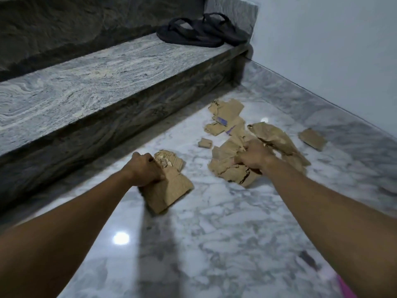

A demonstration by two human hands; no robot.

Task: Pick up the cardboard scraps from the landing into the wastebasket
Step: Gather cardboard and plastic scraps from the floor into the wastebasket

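Head view, the only angle there was:
Left hand: the left hand (144, 171) was down near the step, fingers curled tight round a wad of cardboard scraps (169, 186), basically a folded stack with a wider flap hanging below the fist.
Right hand: the right hand (253, 157) was dug into the main pile (234, 168), fingers bunched and clamped on the crumpled pieces under it.
Where the cardboard was: all of it was on the marble landing (214, 222). Beyond the pile lay a few printed pieces (227, 117), one with a purple patch, a crumpled brown sheet (275, 136) touching the right hand's side of the heap, a tiny bit (205, 143) off on its own, and one flat piece (312, 139) well apart toward the wall (333, 50).
Containers: honestly couldn't see a wastebasket from here, so nothing was in anything, just scraps in fists or on the floor.
Other stuff: a pair of black flip-flops (202, 31) sat on the grey stone step (96, 82) at its wall end. A pink sliver (345, 287) showed at the bottom edge, no idea what it was.
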